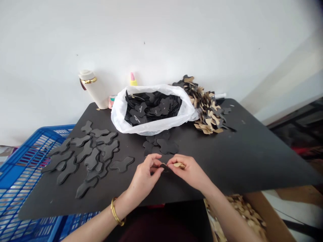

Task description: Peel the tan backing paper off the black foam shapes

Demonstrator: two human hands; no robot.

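Black piece (165, 167) lies between left hand's (156, 166) pinched fingertips; right hand (175, 165) pinches tan piece (180, 165).

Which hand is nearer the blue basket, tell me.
Left. The left hand is across the spread black pieces from the blue basket; the right hand is farther off, on the left hand's far side.

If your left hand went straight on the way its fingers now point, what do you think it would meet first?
Probably the right hand: the left hand, pinching a small dark piece, points across toward it, though the exact depth is hard to judge.
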